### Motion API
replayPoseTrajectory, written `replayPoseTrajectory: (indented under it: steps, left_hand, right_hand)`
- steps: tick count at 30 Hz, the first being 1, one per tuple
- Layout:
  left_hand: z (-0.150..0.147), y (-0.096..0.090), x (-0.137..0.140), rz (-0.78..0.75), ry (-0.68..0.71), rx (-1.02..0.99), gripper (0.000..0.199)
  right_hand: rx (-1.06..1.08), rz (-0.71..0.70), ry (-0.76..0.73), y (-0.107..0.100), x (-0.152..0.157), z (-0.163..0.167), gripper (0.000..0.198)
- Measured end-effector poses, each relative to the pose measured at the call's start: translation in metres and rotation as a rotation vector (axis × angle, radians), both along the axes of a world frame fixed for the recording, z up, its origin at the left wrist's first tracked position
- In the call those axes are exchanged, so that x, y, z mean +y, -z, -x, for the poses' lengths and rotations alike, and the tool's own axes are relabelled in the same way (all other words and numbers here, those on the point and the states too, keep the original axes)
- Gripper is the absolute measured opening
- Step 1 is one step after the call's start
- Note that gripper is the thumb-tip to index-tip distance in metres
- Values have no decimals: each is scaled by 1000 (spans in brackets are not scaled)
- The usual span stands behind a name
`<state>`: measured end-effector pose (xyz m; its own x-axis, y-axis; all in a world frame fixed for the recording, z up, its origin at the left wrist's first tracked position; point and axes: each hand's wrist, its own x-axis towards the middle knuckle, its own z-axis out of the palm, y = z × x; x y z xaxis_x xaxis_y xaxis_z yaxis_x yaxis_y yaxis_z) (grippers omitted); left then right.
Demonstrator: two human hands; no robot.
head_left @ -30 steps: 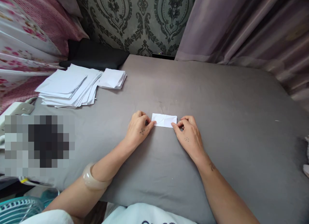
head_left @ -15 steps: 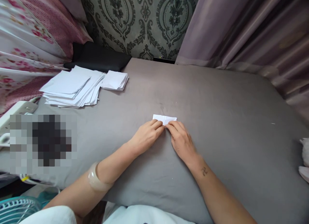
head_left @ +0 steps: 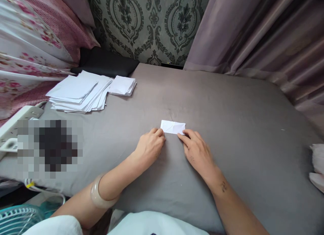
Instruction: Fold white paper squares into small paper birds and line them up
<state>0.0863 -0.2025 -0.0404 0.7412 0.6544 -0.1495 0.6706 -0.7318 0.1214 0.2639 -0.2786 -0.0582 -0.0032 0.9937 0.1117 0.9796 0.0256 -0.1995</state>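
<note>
A small white folded paper [head_left: 173, 127] lies as a narrow rectangle on the grey sheet, with creases showing across it. At its lower left corner, my left hand [head_left: 150, 144] is closed, fingers curled and pressed together on the paper's edge. My right hand [head_left: 196, 148] grips the lower right corner, thumb at the near edge and index finger on the right end. The undersides of my left fingers are hidden.
Stacked white paper sheets [head_left: 78, 93] lie at the back left, beside a smaller pile of folded papers [head_left: 123, 85]. Behind them is a black cushion-like object [head_left: 106, 62]. A white power strip [head_left: 21, 118] and a blurred-out patch [head_left: 54, 145] are at left; a teal fan [head_left: 19, 216] is below.
My hands have slid apart from the middle of the paper's near edge to its two lower corners. More of the paper's face now shows.
</note>
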Motion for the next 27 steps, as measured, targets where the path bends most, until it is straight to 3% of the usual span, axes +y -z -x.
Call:
replayPoseTrajectory:
  steps: [8, 15, 19, 22, 27]
  left_hand:
    - [3, -5, 1, -24, -93, -22, 39]
    - [6, 12, 9, -76, -275, -313, 26]
    - [0, 22, 11, -119, -78, -521, 17]
    - [-7, 28, 14, -67, 93, -534, 24]
    - [-15, 34, 26, -52, 62, -474, 48]
  right_hand:
    - [130, -11, 82, -3, 1, -15, 32]
    - [591, -171, 349, 16, 20, -24, 20]
    - [634, -222, 332, 25, 30, -19, 32]
    - [572, -208, 263, 26, 34, -12, 35]
    - [807, -141, 275, 25, 29, -11, 38]
